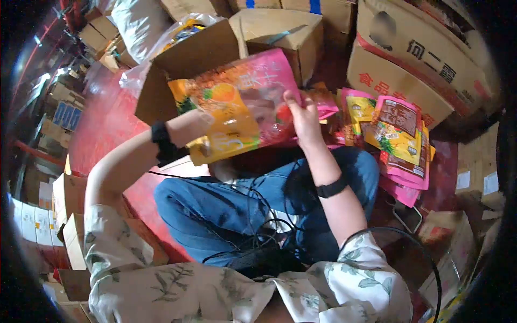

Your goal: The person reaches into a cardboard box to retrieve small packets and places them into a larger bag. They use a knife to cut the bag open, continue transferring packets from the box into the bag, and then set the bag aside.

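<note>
A pink, orange and yellow printed snack bag with fruit pictures is held up tilted over my lap. My right hand pinches its right edge between thumb and fingers. Reaching in from the left, my left hand grips the bag near its middle; yellow printed film covers part of this hand, and its fingertips are hard to make out. Just behind the bag stands an open cardboard box with raised flaps. Similar pink and yellow bags lie in a pile to the right of my right hand.
Large printed cartons stand at the back right, and another cardboard box sits behind the open one. A clear plastic sack is at the back left. Black cables run across my lap. More boxes line the left.
</note>
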Available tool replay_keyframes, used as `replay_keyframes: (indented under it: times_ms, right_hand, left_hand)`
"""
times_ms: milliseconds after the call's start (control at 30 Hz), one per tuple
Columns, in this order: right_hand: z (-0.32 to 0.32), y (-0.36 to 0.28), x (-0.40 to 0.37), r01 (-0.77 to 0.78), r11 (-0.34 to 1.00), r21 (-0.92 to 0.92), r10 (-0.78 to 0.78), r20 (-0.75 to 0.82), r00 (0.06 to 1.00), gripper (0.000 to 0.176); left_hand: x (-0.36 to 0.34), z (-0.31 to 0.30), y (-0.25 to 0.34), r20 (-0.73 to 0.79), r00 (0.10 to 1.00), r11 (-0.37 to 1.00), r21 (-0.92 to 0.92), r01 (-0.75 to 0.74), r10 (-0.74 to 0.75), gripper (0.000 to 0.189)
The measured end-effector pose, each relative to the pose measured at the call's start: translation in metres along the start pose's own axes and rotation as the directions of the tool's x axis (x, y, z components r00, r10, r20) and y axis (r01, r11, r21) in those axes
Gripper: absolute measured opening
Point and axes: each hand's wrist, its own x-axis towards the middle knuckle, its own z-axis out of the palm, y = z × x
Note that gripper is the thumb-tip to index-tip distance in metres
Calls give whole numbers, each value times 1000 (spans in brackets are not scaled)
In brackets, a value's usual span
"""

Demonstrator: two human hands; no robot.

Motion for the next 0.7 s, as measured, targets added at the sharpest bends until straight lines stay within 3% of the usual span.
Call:
replay_keyframes:
  times_ms: [233,300,400,467,533,567,633,667,700]
  right_hand:
    - [-7,11,7,-25,1000,-16,25,16,1000,46]
    - [-7,7,8,-30,1000,3,30,9,1000,46]
    - [-7,2,7,-81,996,41,82,-22,996,50]
    - [-9,1,7,-177,982,67,183,-101,978,55]
    - [-16,22,17,-232,971,51,237,-134,962,62]
    - [-19,33,22,-250,965,83,262,-212,942,57]
    - [-19,45,27,-283,948,148,318,-358,878,48]
    - [-15,13,16,-229,954,192,267,-204,942,42]
    - [-15,15,17,-203,958,202,245,-215,945,42]
  left_hand:
    - [13,-7,-2,172,984,942,320,-98,44,13]
    - [17,-11,-14,228,968,839,503,-206,100,15]
    - [29,-20,-32,295,933,574,737,-358,203,17]
    - [38,-29,-37,245,939,570,748,-340,239,18]
    - [40,-56,16,59,998,927,376,1,-25,17]
    - [38,-66,34,23,983,976,124,180,-184,17]
    - [32,-64,24,-212,977,972,-228,-66,17,21]
    - [29,-72,32,-185,955,910,-388,146,-232,16]
    - [29,-74,18,-268,959,870,-491,-53,-93,15]
